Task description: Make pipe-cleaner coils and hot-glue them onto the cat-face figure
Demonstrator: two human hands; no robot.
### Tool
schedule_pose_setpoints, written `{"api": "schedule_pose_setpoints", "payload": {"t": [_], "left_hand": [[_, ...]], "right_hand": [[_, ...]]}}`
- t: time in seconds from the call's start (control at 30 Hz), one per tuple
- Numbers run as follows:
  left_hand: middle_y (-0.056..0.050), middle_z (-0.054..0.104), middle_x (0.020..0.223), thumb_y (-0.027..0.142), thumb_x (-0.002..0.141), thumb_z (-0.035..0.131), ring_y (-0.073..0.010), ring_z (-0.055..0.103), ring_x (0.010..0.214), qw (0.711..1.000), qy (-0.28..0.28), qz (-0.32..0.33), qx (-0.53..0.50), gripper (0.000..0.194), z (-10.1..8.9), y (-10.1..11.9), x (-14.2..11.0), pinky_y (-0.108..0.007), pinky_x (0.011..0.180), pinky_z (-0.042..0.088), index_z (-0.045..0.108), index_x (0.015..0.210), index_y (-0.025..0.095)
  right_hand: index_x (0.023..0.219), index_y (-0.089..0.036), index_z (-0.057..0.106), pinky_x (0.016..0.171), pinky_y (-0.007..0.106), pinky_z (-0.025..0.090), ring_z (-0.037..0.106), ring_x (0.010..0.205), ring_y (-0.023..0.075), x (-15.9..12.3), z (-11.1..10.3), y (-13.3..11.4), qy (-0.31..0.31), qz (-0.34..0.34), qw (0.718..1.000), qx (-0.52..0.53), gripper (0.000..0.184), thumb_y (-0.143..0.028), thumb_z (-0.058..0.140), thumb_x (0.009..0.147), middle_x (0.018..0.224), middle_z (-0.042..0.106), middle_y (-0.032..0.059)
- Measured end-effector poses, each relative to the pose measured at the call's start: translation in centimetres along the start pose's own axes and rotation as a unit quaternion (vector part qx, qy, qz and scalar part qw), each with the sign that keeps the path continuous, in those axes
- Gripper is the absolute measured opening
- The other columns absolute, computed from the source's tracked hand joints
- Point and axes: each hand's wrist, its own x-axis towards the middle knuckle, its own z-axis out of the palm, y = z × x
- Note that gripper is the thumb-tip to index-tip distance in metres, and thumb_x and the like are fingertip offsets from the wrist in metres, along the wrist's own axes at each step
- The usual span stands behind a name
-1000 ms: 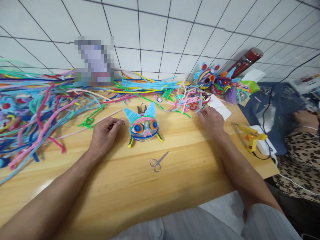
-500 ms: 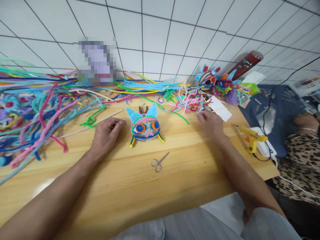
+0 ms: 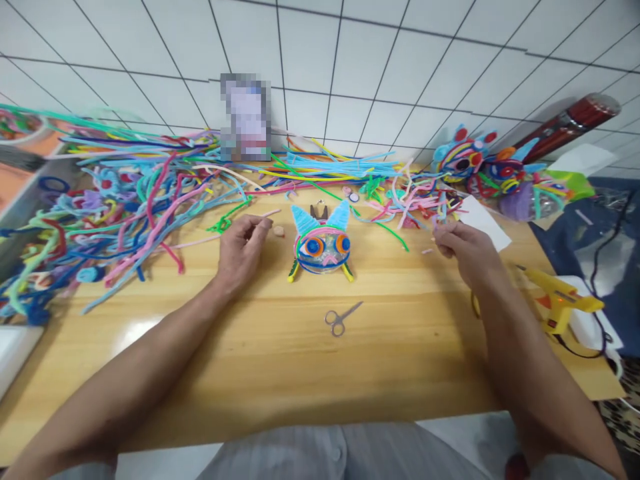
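Observation:
A cat-like face craft [image 3: 324,252] with blue pipe-cleaner ears, orange-and-blue eyes and yellow feet lies on the table, between my hands. My left hand [image 3: 243,250] rests to its left, fingers curled in, with nothing visible in them. A pale pink pipe cleaner [image 3: 200,242] passes behind that hand, and a small beige piece [image 3: 279,231] lies by its fingertips. Right of the craft, my right hand [image 3: 465,250] has its fingertips pinched together beside the loose pipe-cleaner scraps; what they hold is too small to make out. Small scissors [image 3: 342,319] lie in front of the craft.
Tangled pipe cleaners [image 3: 155,200] cover the left, with a blue bundle [image 3: 340,165] along the wall. A yellow glue gun [image 3: 563,300] is at right. Finished crafts [image 3: 460,160], a white card [image 3: 485,223] and a red flask [image 3: 570,127] are at the back right.
The view has swung left, so everything appears farther right. My right hand has shifted slightly, its fingertips now pinched at the scraps. The craft and scissors stay in place on the table.

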Motion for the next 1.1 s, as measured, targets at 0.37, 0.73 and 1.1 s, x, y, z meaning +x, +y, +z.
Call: {"api": "schedule_pose_setpoints", "payload": {"t": [0.37,0.73,1.1], "left_hand": [[-0.002,0.069,0.079,0.033,0.098,0.068,-0.0115,0.06,0.069,0.945,-0.213,-0.072,-0.238,0.02,0.3,11.4,-7.7,-0.024,0.063,0.048,0.073,0.085,0.019],[0.002,0.063,0.082,0.042,0.099,0.058,-0.0036,0.047,0.04,0.753,-0.32,-0.372,-0.438,0.026,15.0,14.1,-10.8,-0.017,0.035,0.035,0.055,0.089,0.018],[0.007,0.051,0.057,0.031,0.095,0.058,-0.0044,0.036,0.037,0.766,-0.303,-0.355,-0.442,0.022,16.5,13.2,-9.9,-0.019,0.038,0.026,0.063,0.08,0.017]], "right_hand": [[0.08,-0.02,0.075,0.062,0.02,0.05,0.062,0.071,0.0099,-7.4,4.7,-3.4,-0.149,0.209,0.881,0.398,0.029,-0.031,0.097,0.063,0.079,0.07,-0.0002],[0.076,-0.019,0.071,0.043,0.021,0.04,0.048,0.047,0.0074,-7.5,4.9,-3.5,-0.216,0.212,0.882,0.362,0.022,-0.029,0.09,0.069,0.058,0.058,-0.0054],[0.072,-0.021,0.065,0.048,0.029,0.054,0.059,0.046,0.0152,-6.6,5.4,-3.4,-0.236,0.191,0.874,0.381,0.029,-0.039,0.088,0.075,0.053,0.056,-0.0051]]}}
